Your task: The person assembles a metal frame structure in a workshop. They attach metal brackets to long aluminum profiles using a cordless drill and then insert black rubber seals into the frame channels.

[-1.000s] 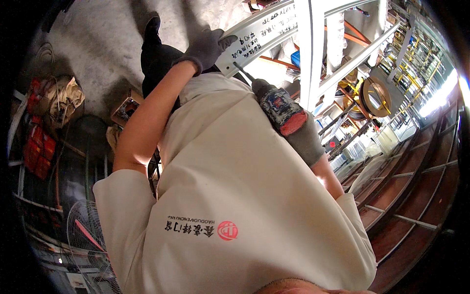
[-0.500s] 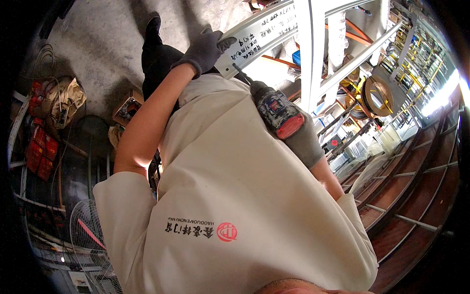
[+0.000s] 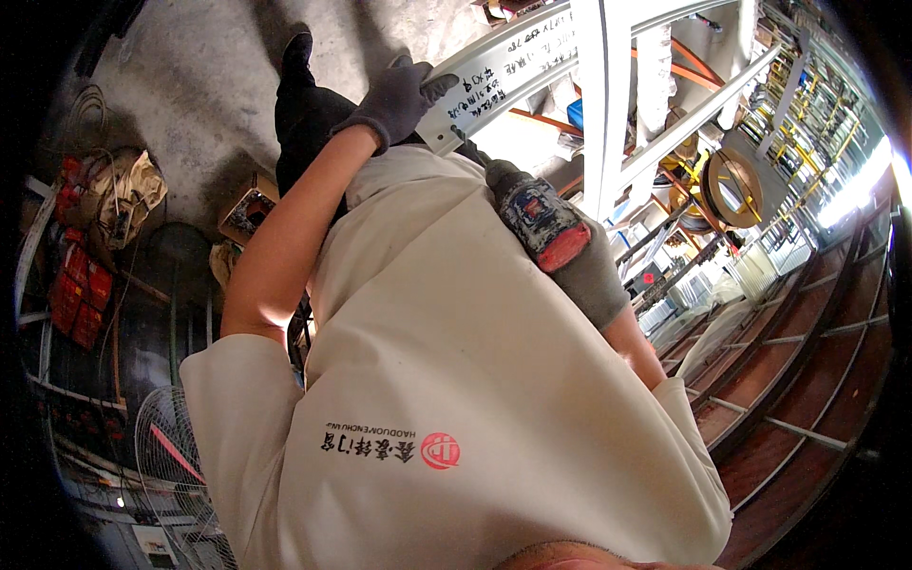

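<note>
A white metal profile (image 3: 518,71) with handwriting on it runs from beside my waist toward the upper right. My left hand (image 3: 391,103), in a dark grey glove, is closed over the near end of this profile. My right hand (image 3: 591,277), also gloved, holds a worn cordless drill (image 3: 532,211) with a red rear cap. Most of the right hand's fingers are hidden behind the drill's body. The drill's bit (image 3: 465,141) points up and left to the profile's near end, close to a small hole. Whether the tip touches the metal is hard to tell.
Upright white profiles (image 3: 606,104) stand just past the drill. At right are a coil of brown strip (image 3: 731,185) and brown racking (image 3: 807,370). On the left lie red packages (image 3: 81,294), an open box (image 3: 249,211) and a wire-caged fan (image 3: 176,465).
The drill has shifted only slightly, and its bit looks darker and a little lower at the profile's end. My left hand keeps its place on the profile.
</note>
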